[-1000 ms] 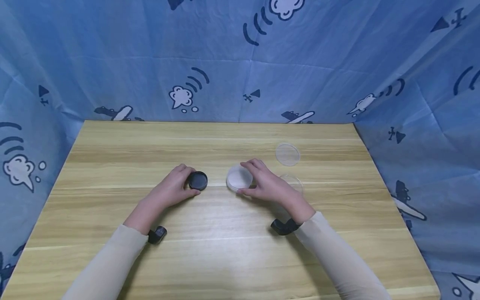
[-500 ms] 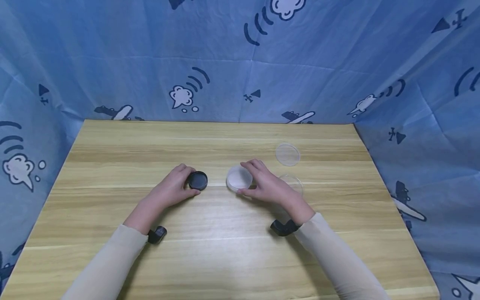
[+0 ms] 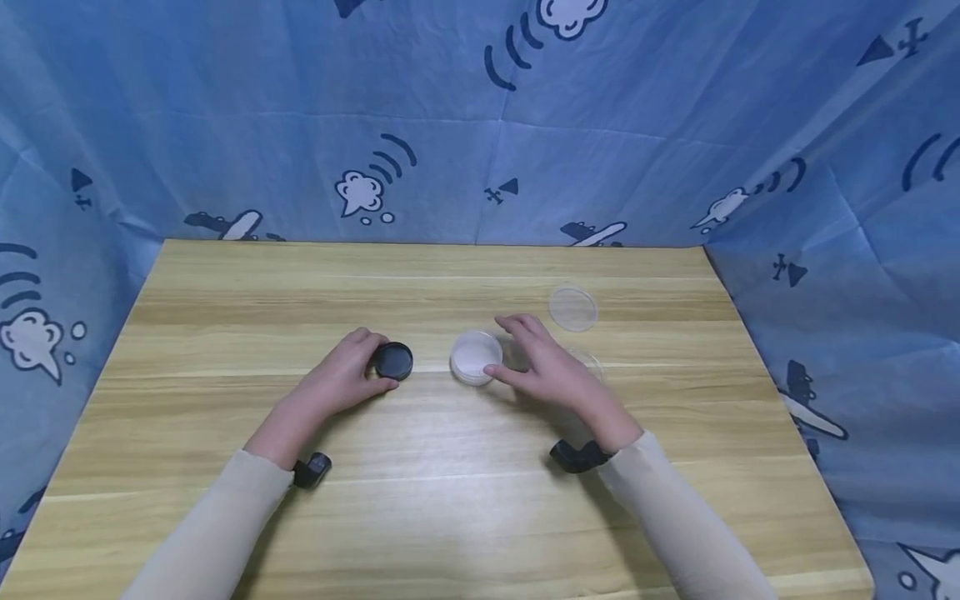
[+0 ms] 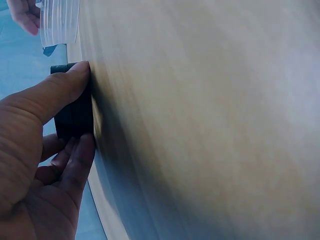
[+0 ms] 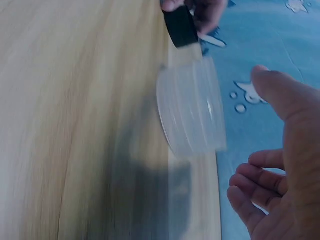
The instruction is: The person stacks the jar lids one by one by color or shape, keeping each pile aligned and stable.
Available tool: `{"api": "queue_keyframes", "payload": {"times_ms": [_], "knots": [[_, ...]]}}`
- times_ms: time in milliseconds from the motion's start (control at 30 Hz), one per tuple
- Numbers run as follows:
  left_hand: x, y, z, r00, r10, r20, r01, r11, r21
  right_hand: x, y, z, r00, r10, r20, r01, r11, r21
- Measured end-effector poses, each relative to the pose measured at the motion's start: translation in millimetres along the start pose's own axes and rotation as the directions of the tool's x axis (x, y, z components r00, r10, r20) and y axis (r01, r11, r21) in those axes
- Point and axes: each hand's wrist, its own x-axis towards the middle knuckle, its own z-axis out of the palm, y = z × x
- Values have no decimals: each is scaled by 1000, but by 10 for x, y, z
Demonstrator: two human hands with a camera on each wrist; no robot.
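Between thumb and fingers, my left hand point(image 3: 341, 375) pinches a black, shallow round container point(image 3: 393, 362) that sits on the table. The left wrist view shows its dark side wall point(image 4: 74, 115) between thumb and fingertips. To its right stands a stack of clear round plastic dishes point(image 3: 474, 353), whose layered walls point(image 5: 190, 110) show in the right wrist view. My right hand point(image 3: 551, 371) is just right of the stack, thumb and fingers spread. A gap separates them from the stack in the right wrist view point(image 5: 280, 165), and the hand holds nothing.
A clear round disc point(image 3: 573, 308) lies flat on the wooden table point(image 3: 450, 517) behind my right hand. Another clear round piece point(image 3: 592, 363) is partly hidden by that hand. Blue patterned cloth point(image 3: 420, 100) hangs behind the table and at its sides.
My right hand has let go of the clear dish stack, spreading its fingers and drawing back slightly to the right. The left hand and the black container have stayed in place.
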Motion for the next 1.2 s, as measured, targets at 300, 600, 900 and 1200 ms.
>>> {"api": "queue_keyframes", "payload": {"times_ms": [300, 600, 900, 1200], "knots": [[-11, 0, -20, 1000, -10, 11, 10, 1000, 2, -378, 344, -177, 985, 86, -147, -90, 996, -21], [0, -10, -11, 1000, -2, 6, 2, 1000, 5, -781, 681, -227, 964, 235, -123, -247, 964, -98], [-9, -12, -15, 1000, -10, 16, 10, 1000, 4, -851, 695, -162, 966, 230, -115, -240, 968, -75], [5, -31, -3, 1000, -6, 17, 6, 1000, 14, -822, 692, -151, 966, 223, -128, -236, 966, -102]]}}
